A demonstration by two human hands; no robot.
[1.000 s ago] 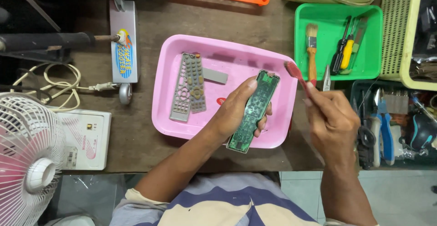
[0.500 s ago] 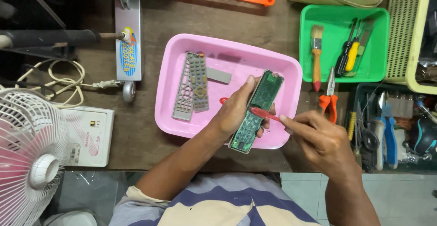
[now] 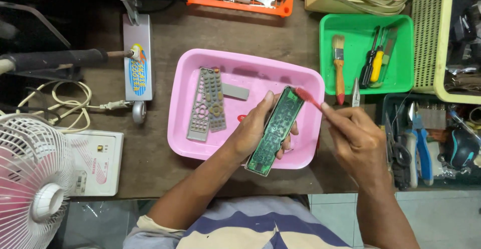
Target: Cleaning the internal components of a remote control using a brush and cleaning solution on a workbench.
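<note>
Since the earlier frame, the red-handled toothbrush [image 3: 308, 97] had been shifted from the middle of the long green remote-control circuit board [image 3: 276, 130] up to its top end, where the bristle head was laid against the upper edge. The brush handle was pinched in the grip of the right hand [image 3: 356, 140], to the right of the board. The board was clasped in the grip of the left hand [image 3: 256, 129], tilted with its top toward the upper right, and was held over the right half of the pink rectangular plastic tray [image 3: 185, 139] on the brown wooden desk [image 3: 165, 174]. Inside the tray, to the left of the hand, a grey rubber keypad sheet [image 3: 207, 102] was seen lying flat, with a small grey rectangular cover [image 3: 235, 91] just beside it. A green plastic tray [image 3: 406, 53] holding a paintbrush and screwdrivers was placed near the pink tray's upper right corner.
</note>
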